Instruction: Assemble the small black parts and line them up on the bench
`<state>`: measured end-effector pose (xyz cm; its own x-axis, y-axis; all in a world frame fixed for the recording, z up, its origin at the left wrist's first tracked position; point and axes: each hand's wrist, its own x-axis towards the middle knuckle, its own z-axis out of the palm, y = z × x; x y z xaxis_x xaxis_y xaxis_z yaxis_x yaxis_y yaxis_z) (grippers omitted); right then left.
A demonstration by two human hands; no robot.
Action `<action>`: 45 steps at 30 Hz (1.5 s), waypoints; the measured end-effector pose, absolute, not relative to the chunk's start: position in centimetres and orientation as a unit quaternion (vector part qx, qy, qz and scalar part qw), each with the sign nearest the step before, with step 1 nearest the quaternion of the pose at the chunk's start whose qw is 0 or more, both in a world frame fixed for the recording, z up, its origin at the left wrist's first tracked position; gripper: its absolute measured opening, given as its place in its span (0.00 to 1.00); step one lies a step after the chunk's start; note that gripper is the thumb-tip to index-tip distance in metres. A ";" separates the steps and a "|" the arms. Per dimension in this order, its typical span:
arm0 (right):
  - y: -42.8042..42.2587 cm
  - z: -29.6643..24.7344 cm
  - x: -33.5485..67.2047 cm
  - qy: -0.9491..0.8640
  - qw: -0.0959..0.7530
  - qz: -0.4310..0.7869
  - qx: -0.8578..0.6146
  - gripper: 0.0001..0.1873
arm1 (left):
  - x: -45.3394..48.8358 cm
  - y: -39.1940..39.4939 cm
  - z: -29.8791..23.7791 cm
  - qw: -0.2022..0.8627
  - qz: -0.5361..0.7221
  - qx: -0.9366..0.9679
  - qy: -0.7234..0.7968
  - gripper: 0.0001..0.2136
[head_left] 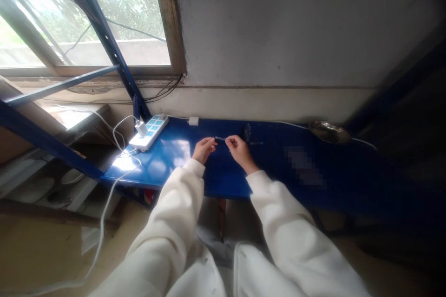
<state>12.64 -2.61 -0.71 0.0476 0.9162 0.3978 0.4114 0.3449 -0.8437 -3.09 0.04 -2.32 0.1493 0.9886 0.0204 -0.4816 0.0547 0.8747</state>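
Note:
Both my hands are raised over a blue table (pixel 278 171), sleeves white. A thin short dark rod-like piece (pixel 220 138) runs between them. My left hand (pixel 204 148) pinches its left end and my right hand (pixel 239 147) pinches its right end. The piece is too small to make out in detail. Just beyond my right hand a small dark part (pixel 247 132) stands on the table with a thin pin (pixel 257 143) lying beside it.
A white power strip (pixel 149 132) with a plugged charger and white cables lies at the table's left end. A small white adapter (pixel 193 121) sits by the wall. A metal dish (pixel 329 131) rests at the right. A blue shelf frame (pixel 104 32) crosses the window.

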 end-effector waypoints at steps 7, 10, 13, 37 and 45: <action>-2.2 -2.0 12.2 -0.676 0.440 0.268 -0.528 0.09 | -2.7 -0.3 -2.2 0.645 0.537 0.420 0.345 0.18; -2.4 -2.0 12.7 -0.681 0.391 0.271 -0.556 0.06 | -2.6 -0.3 -2.3 0.638 0.532 0.430 0.354 0.17; -2.7 -1.9 14.0 -0.658 0.381 0.264 -0.593 0.06 | -2.6 -0.3 -2.2 0.622 0.542 0.433 0.363 0.17; -1.2 -5.4 19.9 -0.598 0.369 0.077 -0.707 0.07 | 6.5 1.1 -3.3 0.298 0.407 0.666 0.550 0.07; -1.7 -4.8 19.6 -0.600 0.338 0.054 -0.723 0.06 | 6.6 1.2 -3.4 0.256 0.358 0.688 0.578 0.07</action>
